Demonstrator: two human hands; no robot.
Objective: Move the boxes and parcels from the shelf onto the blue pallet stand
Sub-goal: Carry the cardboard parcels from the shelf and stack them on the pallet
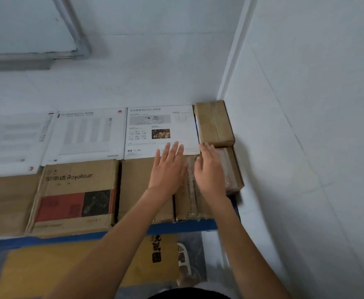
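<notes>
Step now: I think this is the reach-in part — both hands are going for one box on the shelf, and no box is lifted yet.
Landmark: the Royalstar box (75,195), brown with a red and black picture on its front. It stands on the blue shelf edge (176,228).
Far left: a white box (10,143) is up and to the left of the Royalstar box, too blurry to read.
Above it: a white Huawei box (86,134) sits just behind and above the Royalstar box.
Next right: a plain brown box (135,186) stands just right of the Royalstar box, and a white printed box (161,128) is above that one.
Left hand (168,169): fingers straight and spread, lying flat over the plain brown box and the white printed box. It grips nothing.
Taped parcel (189,190): further right of the Royalstar box, between the two hands. It looks brown, narrow and wrapped in shiny, wrinkled tape.
Right hand (209,169): fingers lightly bent, resting on the right side of the taped parcel, not closed around it.
Far right: a small brown box (214,123) is in the corner by the wall, with another brown parcel (234,169) under it.
Next move: I think the hands need to press on both sides of the taped parcel and pull it toward the person — slowly, because tape can be slippery.
Pallet stand: not seen here.
</notes>
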